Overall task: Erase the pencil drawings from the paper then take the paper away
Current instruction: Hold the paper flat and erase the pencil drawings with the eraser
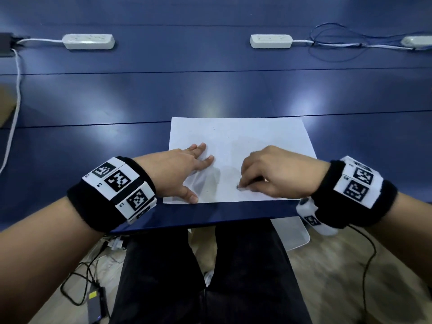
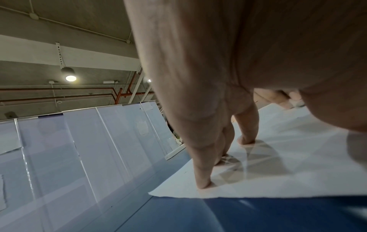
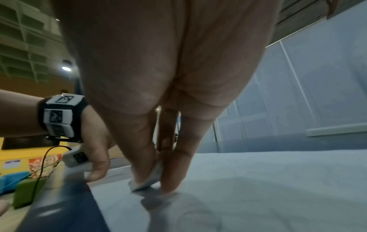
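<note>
A white sheet of paper (image 1: 240, 139) lies on the blue table (image 1: 93, 146), close to its front edge. Only faint pencil specks show on it. My left hand (image 1: 198, 174) presses flat on the sheet's left part, fingers straight and spread; the left wrist view shows the fingertips (image 2: 202, 183) on the paper (image 2: 288, 172) near its corner. My right hand (image 1: 247, 183) pinches a small white eraser (image 1: 239, 188) and holds it down on the sheet near its front edge. In the right wrist view the eraser (image 3: 145, 180) sits between thumb and fingers of the right hand (image 3: 157, 182), touching the paper (image 3: 258, 180).
Three white power strips (image 1: 88, 41) (image 1: 271, 40) (image 1: 418, 42) with cables lie along the far side of the table. The table's front edge (image 1: 210, 220) runs just below the paper. Under it are my legs, a white sheet (image 1: 294, 232) and cables on the floor.
</note>
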A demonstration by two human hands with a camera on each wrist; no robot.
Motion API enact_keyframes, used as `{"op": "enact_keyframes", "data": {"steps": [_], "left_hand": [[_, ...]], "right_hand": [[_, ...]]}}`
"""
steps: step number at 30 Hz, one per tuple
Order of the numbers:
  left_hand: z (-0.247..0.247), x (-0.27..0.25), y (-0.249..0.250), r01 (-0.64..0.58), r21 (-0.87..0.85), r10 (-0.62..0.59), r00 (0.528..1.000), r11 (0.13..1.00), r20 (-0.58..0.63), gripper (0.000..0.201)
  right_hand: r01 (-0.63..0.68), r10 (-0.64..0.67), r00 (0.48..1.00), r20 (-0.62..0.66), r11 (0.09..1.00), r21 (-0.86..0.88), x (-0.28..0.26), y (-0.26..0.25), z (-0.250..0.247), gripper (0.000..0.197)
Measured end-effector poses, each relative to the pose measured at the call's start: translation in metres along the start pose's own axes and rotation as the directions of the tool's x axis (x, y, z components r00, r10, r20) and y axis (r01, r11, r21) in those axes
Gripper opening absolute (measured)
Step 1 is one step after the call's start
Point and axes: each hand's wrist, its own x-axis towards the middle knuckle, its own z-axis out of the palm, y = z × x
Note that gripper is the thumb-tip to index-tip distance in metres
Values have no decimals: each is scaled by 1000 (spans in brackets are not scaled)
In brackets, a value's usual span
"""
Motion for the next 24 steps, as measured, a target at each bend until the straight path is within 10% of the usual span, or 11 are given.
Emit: {"op": "enact_keyframes", "data": {"steps": [24], "left_hand": [[-5, -3, 3, 23, 5, -23, 999, 1000, 37, 103]], "right_hand": [[-64, 66, 996, -60, 997, 45, -9, 1, 4, 14]]}}
